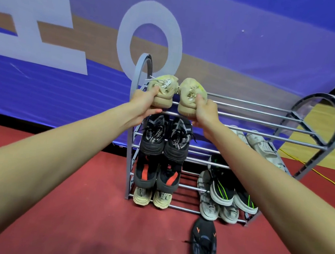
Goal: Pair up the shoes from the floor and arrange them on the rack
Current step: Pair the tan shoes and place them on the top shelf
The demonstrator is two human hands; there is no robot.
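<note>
Both forearms reach forward from the bottom corners. Beyond them stands the grey rack (317, 142) on the red floor (69, 209), its lower tiers holding black, red-striped, green-striped, white and beige pairs. At the top tier's left end, the left hand (144, 101) grips the left beige shoe (163, 91) and the right hand (205, 110) grips the right beige shoe (189, 96), toes nearly touching, heels on the rails. One black shoe (204, 248) lies on the floor before the rack.
</note>
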